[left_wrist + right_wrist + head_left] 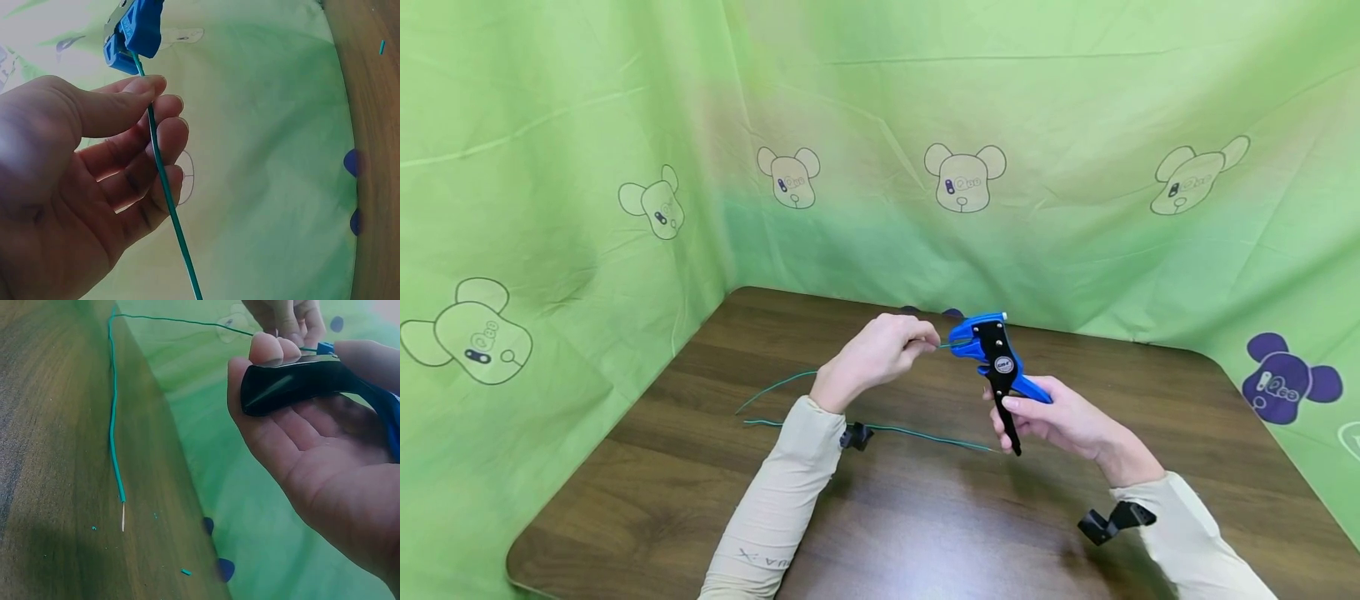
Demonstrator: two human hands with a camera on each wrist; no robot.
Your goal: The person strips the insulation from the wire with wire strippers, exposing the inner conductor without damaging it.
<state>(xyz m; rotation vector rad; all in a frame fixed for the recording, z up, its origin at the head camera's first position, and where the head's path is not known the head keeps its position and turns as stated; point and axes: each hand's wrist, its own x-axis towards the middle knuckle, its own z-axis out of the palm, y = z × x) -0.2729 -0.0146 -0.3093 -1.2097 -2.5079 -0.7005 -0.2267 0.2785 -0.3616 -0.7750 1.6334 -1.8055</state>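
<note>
My left hand (880,348) pinches a thin green wire (164,175) between thumb and forefinger, the other fingers loosely bent behind it. The wire's front end runs into the blue jaws of a wire stripper (1003,364). My right hand (1067,423) grips the stripper by its black and blue handles, held above the table. In the right wrist view the black handle (281,387) lies across the fingers. The wire's tip inside the jaws is hidden. Below the hands, a stretch of green wire (925,434) lies on the table, its bare end (123,517) showing.
A brown wooden table (700,508) lies below, with a green printed cloth (880,100) hanging behind and at the sides. Small green scraps (186,572) lie on the tabletop. Black brackets (1116,522) sit at both wrists.
</note>
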